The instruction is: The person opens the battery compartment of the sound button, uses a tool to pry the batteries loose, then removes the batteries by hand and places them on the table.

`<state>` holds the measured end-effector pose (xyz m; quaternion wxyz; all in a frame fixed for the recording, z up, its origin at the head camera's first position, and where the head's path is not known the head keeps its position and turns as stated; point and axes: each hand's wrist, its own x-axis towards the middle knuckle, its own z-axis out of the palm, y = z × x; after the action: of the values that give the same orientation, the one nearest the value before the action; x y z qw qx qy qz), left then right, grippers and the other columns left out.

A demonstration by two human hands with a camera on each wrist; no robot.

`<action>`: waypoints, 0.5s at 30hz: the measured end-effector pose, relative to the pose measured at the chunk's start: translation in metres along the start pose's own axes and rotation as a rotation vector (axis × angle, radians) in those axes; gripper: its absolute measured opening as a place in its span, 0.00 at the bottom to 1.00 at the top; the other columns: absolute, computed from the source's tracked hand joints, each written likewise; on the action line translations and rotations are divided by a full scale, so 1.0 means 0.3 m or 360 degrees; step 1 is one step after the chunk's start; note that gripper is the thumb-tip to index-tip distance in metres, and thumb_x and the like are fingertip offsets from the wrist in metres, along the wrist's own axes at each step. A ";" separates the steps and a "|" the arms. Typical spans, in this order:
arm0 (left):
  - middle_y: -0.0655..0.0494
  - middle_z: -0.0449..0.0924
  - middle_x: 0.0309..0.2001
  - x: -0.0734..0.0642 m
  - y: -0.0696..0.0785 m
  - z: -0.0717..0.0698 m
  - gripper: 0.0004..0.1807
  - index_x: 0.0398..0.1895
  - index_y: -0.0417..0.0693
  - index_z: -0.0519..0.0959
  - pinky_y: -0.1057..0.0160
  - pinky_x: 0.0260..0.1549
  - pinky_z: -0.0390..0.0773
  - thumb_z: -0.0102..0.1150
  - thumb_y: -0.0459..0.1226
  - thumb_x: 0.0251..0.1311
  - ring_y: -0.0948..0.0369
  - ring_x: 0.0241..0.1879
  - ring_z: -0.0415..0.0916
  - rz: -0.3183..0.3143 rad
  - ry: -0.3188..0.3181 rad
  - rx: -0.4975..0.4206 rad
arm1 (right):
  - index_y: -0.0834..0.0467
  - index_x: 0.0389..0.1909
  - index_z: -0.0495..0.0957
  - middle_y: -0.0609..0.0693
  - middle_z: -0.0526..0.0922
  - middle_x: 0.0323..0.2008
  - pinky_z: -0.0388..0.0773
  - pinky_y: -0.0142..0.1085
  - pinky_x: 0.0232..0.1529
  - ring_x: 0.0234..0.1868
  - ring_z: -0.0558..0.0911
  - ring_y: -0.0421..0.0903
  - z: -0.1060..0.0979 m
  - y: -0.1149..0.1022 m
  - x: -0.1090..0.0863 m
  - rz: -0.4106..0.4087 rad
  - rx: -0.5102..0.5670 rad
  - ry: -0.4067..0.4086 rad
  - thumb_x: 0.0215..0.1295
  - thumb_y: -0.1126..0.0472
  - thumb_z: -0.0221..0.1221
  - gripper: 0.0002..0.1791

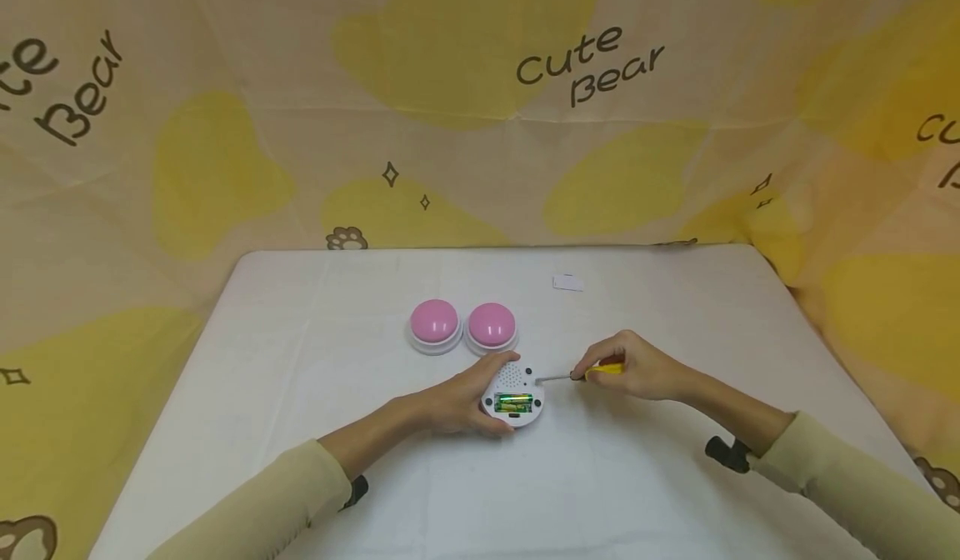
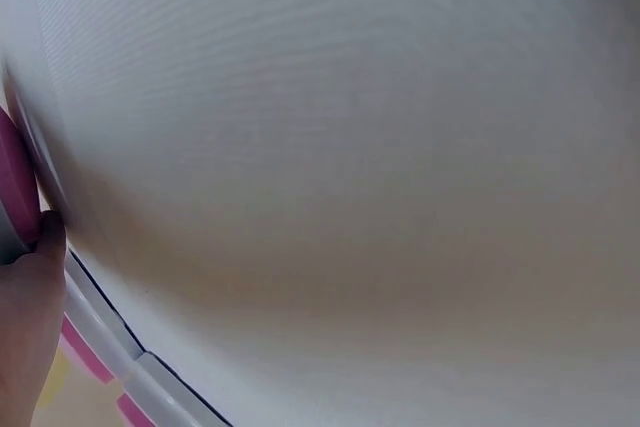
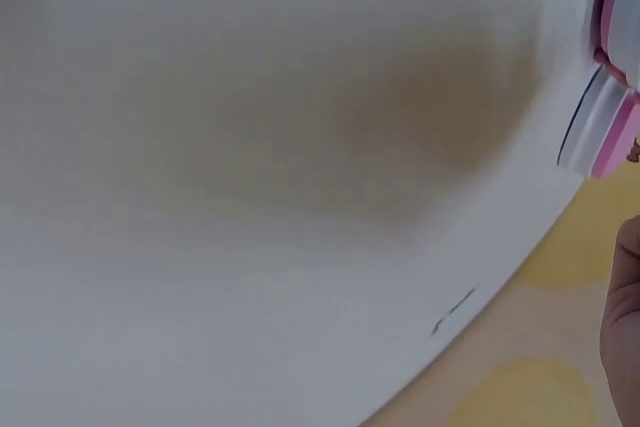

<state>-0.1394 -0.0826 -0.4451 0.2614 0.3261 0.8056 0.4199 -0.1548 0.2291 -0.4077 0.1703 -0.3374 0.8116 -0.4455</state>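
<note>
My left hand (image 1: 465, 395) grips a round white push-button buzzer (image 1: 513, 387), turned so its underside faces up. Its battery compartment is uncovered and shows green-and-gold batteries (image 1: 513, 404); speaker holes and small dark feet surround it. The buzzer's pink dome (image 2: 17, 182) shows at the edge of the left wrist view. In my right hand (image 1: 641, 368) is a screwdriver with a yellow handle (image 1: 611, 368), pinched between thumb and fingers. Its thin metal shaft (image 1: 557, 377) points left, the tip right at the buzzer's edge beside the compartment.
Two more buzzers with pink domes, a left one (image 1: 434, 322) and a right one (image 1: 492, 325), stand upright side by side just beyond my left hand. Farther back lies a small flat white piece (image 1: 567, 282) on the white table (image 1: 315, 335). A yellow patterned cloth (image 1: 480, 60) hangs behind.
</note>
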 end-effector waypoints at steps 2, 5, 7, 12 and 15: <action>0.58 0.55 0.72 -0.001 -0.001 -0.001 0.54 0.77 0.49 0.49 0.56 0.70 0.56 0.75 0.44 0.53 0.63 0.67 0.57 0.0008 0.0004 -0.0001 | 0.64 0.44 0.86 0.57 0.87 0.43 0.79 0.33 0.46 0.43 0.83 0.51 -0.024 0.009 0.003 0.0051 -0.0073 0.0141 0.66 0.73 0.57 0.12; 0.58 0.56 0.72 -0.003 -0.001 0.000 0.54 0.77 0.49 0.50 0.56 0.70 0.56 0.75 0.44 0.53 0.63 0.66 0.58 0.0014 0.0007 -0.0009 | 0.63 0.50 0.84 0.58 0.85 0.48 0.79 0.32 0.42 0.44 0.81 0.54 -0.069 0.034 0.009 0.0133 -0.0207 0.0386 0.69 0.72 0.55 0.14; 0.58 0.57 0.72 -0.003 -0.002 0.001 0.55 0.77 0.49 0.50 0.56 0.70 0.57 0.75 0.44 0.52 0.64 0.66 0.58 0.0011 0.0010 -0.0011 | 0.63 0.53 0.82 0.60 0.83 0.50 0.78 0.32 0.39 0.43 0.79 0.54 -0.100 0.054 0.013 0.0164 -0.0299 0.0536 0.69 0.71 0.54 0.15; 0.57 0.57 0.72 -0.002 -0.005 0.002 0.55 0.78 0.49 0.49 0.57 0.69 0.58 0.75 0.45 0.53 0.64 0.65 0.59 0.0010 0.0011 -0.0009 | 0.64 0.57 0.80 0.63 0.81 0.50 0.71 0.31 0.30 0.32 0.72 0.49 -0.155 0.113 0.024 0.0173 -0.0535 0.0749 0.67 0.72 0.54 0.19; 0.57 0.57 0.72 -0.001 -0.006 0.002 0.55 0.78 0.50 0.49 0.56 0.69 0.58 0.75 0.45 0.53 0.64 0.65 0.59 0.0010 0.0005 -0.0012 | 0.68 0.58 0.78 0.64 0.80 0.49 0.66 0.33 0.25 0.26 0.67 0.47 -0.172 0.143 0.028 0.0157 -0.0638 0.0777 0.64 0.73 0.56 0.20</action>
<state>-0.1393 -0.0834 -0.4469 0.2599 0.3270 0.8034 0.4243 -0.2077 0.2707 -0.4153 -0.0780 -0.2076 0.9155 -0.3357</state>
